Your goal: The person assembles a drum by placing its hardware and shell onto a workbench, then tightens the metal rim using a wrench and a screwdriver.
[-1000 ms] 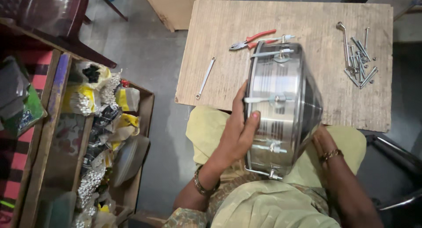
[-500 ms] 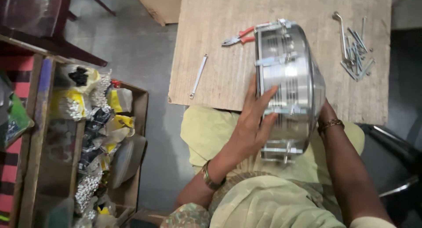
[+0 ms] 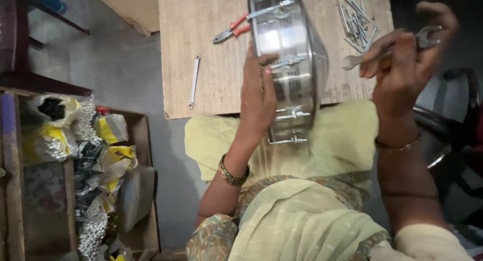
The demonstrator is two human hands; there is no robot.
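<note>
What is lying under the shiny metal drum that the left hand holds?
The metal drum stands on edge, its far part on the wooden table, its near part over the yellow-clad lap. Red-handled pliers show beside it. Whatever lies directly beneath stays covered.

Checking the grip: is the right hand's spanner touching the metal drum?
Apart. The head view shows the spanner in the raised right hand, with bare table visible between its tip and the metal drum.

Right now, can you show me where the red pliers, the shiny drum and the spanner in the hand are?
red pliers (image 3: 232, 29), head view, on the red handles.
shiny drum (image 3: 297, 49), head view, on its metal side wall.
spanner (image 3: 426, 38), head view, on the open jaw end above the right hand (image 3: 402, 69).
</note>
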